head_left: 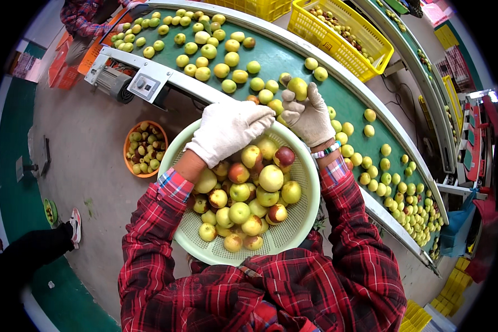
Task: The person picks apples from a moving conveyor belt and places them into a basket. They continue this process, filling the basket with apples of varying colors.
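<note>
My right hand (309, 119), in a white glove with a beaded bracelet at the wrist, grips a yellow-green jujube (297, 88) between thumb and fingers above a green conveyor belt (351, 97). My left hand (227, 130), also gloved, is closed over the far rim of a pale green colander (304, 218). Its fingers press together, and whatever they may hold is hidden. Inside the colander, below my hands, lie many jujubes (239, 213), yellow-green with brown or red patches. More jujubes (220, 70) are spread along the belt on both sides of my right hand.
An orange basket of browned jujubes (159, 128) stands on the floor at left. Beyond the belt is a yellow crate (346, 66) holding fruit. A motor (113, 83) juts from the belt frame. Another person's sleeve (86, 19) shows at upper left, and someone's shoe (76, 227) at left.
</note>
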`<state>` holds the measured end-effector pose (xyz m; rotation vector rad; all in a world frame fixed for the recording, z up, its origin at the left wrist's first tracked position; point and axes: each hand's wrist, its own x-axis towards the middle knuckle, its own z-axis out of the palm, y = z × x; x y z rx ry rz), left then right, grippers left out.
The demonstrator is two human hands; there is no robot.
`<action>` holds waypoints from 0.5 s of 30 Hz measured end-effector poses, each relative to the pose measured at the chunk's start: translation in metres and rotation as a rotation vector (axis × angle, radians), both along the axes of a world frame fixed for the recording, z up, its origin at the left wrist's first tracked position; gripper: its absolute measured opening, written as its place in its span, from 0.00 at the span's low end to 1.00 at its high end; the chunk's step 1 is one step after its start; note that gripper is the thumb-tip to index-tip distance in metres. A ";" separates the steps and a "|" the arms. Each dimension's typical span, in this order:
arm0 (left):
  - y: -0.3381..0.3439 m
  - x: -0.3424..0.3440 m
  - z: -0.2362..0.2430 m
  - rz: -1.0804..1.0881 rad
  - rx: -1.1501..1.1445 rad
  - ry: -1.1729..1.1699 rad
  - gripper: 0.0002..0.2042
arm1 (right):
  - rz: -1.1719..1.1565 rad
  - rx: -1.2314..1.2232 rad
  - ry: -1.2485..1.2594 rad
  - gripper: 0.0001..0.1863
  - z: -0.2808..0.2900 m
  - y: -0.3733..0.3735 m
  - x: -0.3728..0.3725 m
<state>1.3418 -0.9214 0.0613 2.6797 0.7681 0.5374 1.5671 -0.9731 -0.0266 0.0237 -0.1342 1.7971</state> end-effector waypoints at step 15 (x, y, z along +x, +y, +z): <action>-0.005 0.007 0.004 0.007 -0.020 -0.019 0.08 | -0.152 -0.268 -0.621 0.22 0.005 -0.043 0.035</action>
